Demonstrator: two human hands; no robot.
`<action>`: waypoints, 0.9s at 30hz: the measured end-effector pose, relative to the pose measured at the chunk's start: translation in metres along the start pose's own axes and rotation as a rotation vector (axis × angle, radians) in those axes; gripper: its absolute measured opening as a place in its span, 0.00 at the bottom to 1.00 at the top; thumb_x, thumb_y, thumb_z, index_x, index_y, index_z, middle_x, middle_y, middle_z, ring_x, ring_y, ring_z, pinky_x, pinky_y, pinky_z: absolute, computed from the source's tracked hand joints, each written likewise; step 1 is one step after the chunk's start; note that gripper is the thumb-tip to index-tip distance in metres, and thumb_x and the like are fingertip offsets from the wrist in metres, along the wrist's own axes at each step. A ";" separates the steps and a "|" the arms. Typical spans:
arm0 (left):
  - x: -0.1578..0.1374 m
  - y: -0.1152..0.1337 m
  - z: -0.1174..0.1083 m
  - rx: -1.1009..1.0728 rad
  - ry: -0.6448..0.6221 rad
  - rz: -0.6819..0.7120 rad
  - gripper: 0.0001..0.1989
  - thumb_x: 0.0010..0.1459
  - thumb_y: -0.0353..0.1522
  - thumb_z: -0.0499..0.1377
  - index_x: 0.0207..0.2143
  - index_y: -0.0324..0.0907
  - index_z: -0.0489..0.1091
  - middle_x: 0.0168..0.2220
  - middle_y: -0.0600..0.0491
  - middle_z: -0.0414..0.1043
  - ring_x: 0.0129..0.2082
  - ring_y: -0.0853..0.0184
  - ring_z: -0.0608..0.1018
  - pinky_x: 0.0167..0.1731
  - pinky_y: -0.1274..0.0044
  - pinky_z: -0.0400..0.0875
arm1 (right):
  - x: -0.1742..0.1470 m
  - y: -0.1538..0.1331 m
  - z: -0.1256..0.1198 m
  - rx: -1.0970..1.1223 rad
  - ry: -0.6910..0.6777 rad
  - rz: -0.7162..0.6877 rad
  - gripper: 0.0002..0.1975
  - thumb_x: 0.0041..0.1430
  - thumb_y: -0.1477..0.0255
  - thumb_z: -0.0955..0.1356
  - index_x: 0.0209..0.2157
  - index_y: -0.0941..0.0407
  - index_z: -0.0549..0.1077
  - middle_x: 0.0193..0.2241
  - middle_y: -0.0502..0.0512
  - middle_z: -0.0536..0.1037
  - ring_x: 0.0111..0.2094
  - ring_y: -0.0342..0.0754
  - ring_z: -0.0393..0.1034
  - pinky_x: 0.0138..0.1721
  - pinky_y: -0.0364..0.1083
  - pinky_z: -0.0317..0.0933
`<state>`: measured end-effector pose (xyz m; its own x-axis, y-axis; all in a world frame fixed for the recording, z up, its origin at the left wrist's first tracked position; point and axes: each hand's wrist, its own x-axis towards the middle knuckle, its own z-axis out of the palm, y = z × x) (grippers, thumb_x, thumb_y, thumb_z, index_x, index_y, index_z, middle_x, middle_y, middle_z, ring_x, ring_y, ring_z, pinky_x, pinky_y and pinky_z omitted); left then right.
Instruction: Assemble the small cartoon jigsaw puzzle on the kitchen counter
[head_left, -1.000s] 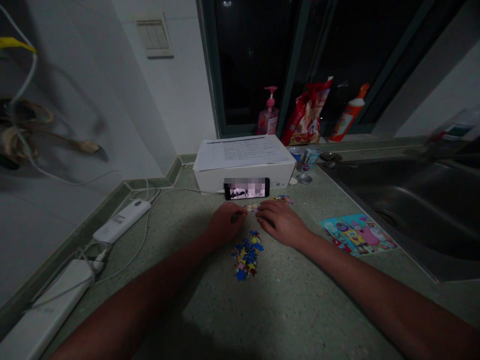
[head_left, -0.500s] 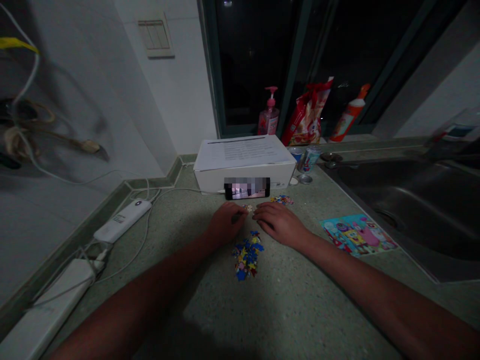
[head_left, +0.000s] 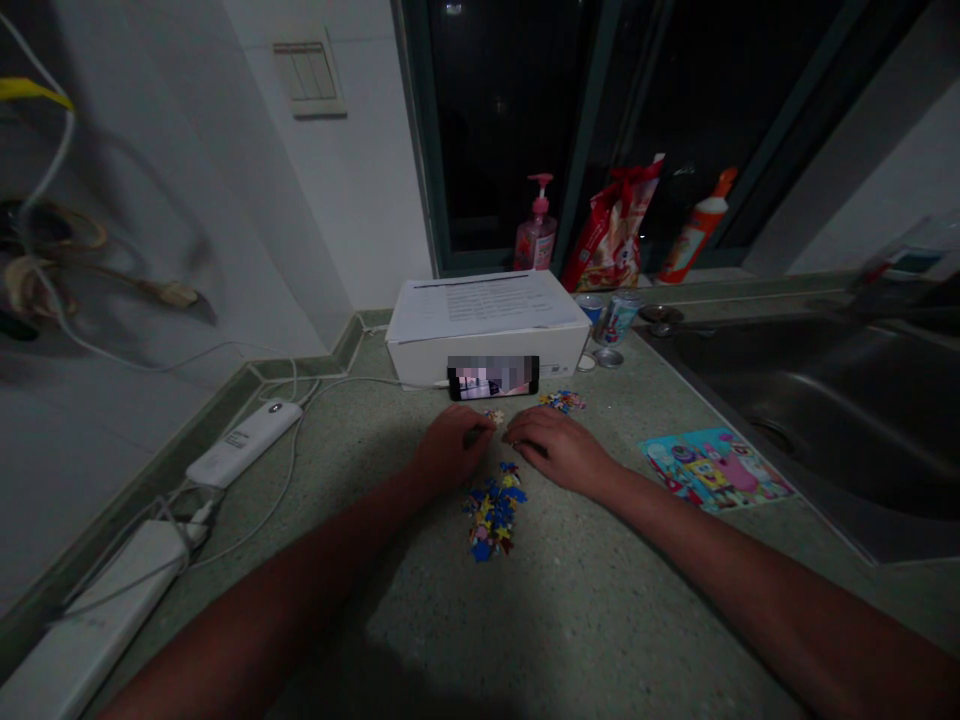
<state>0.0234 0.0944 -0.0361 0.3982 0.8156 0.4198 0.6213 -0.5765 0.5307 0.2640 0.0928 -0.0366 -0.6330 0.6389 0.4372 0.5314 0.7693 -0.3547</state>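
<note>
My left hand [head_left: 454, 440] rests on the countertop with its fingers curled and the thumb near the index finger; what they pinch, if anything, is too small to make out. Right by its fingertips lies a small cluster of pale puzzle pieces [head_left: 495, 416]. Facing it from the right, my right hand [head_left: 559, 445] has bent fingers and thumb closed on a tiny puzzle piece [head_left: 515, 443], mostly hidden. Nearer to me, between the forearms, is a loose pile of blue and yellow puzzle pieces [head_left: 495, 512]. A smaller pile of mixed pieces [head_left: 562, 401] sits beyond my right hand.
A phone [head_left: 493, 380] leans against a white box [head_left: 487, 345]. A colourful cartoon picture sheet [head_left: 716, 470] lies at right, beside the steel sink [head_left: 825, 400]. Cans [head_left: 619, 318] stand behind. Along the left wall run a power strip [head_left: 112, 590], a white adapter [head_left: 244, 440] and cables.
My right hand has shifted slightly left and its fingers have curled in, with a small piece showing at their tips. My left hand stays nearly still.
</note>
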 end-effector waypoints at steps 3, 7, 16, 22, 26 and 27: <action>0.000 -0.001 0.000 -0.009 0.003 0.000 0.07 0.62 0.25 0.62 0.39 0.43 0.78 0.38 0.51 0.80 0.42 0.60 0.79 0.47 0.67 0.74 | 0.000 0.000 0.000 -0.008 0.005 0.016 0.11 0.70 0.75 0.66 0.45 0.52 0.81 0.43 0.57 0.83 0.49 0.54 0.76 0.54 0.57 0.70; 0.000 -0.001 0.001 -0.017 -0.003 -0.003 0.07 0.62 0.25 0.62 0.39 0.43 0.78 0.38 0.51 0.80 0.43 0.60 0.79 0.48 0.66 0.74 | -0.001 0.002 0.001 -0.005 0.006 0.024 0.10 0.70 0.76 0.66 0.46 0.53 0.80 0.43 0.57 0.83 0.49 0.54 0.76 0.54 0.57 0.70; 0.000 0.000 0.000 -0.013 -0.008 0.007 0.06 0.63 0.26 0.62 0.39 0.42 0.78 0.38 0.50 0.80 0.43 0.60 0.79 0.48 0.66 0.74 | -0.001 0.004 0.003 -0.026 0.032 0.105 0.07 0.69 0.73 0.68 0.46 0.54 0.78 0.42 0.59 0.82 0.48 0.56 0.75 0.53 0.57 0.69; 0.000 0.001 -0.001 -0.013 -0.011 0.000 0.06 0.62 0.26 0.61 0.39 0.43 0.77 0.38 0.50 0.80 0.43 0.60 0.79 0.49 0.65 0.74 | 0.000 0.003 0.002 -0.008 0.047 0.089 0.09 0.68 0.75 0.68 0.47 0.54 0.78 0.43 0.60 0.82 0.49 0.56 0.75 0.53 0.58 0.69; 0.000 0.004 -0.002 0.014 -0.021 0.017 0.06 0.63 0.27 0.61 0.39 0.44 0.78 0.38 0.50 0.80 0.42 0.59 0.79 0.48 0.65 0.74 | -0.002 0.004 0.003 -0.006 0.057 0.087 0.09 0.68 0.75 0.68 0.47 0.53 0.79 0.43 0.59 0.81 0.48 0.56 0.75 0.52 0.57 0.70; 0.000 0.004 -0.002 0.022 -0.029 0.019 0.06 0.63 0.27 0.61 0.39 0.44 0.78 0.38 0.50 0.80 0.42 0.59 0.79 0.47 0.65 0.74 | -0.002 0.005 0.003 0.004 0.060 0.087 0.09 0.68 0.76 0.68 0.47 0.52 0.79 0.43 0.58 0.81 0.48 0.55 0.76 0.51 0.57 0.70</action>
<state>0.0247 0.0917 -0.0327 0.4296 0.8057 0.4077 0.6280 -0.5911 0.5062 0.2660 0.0953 -0.0417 -0.5496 0.7016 0.4535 0.5805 0.7111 -0.3967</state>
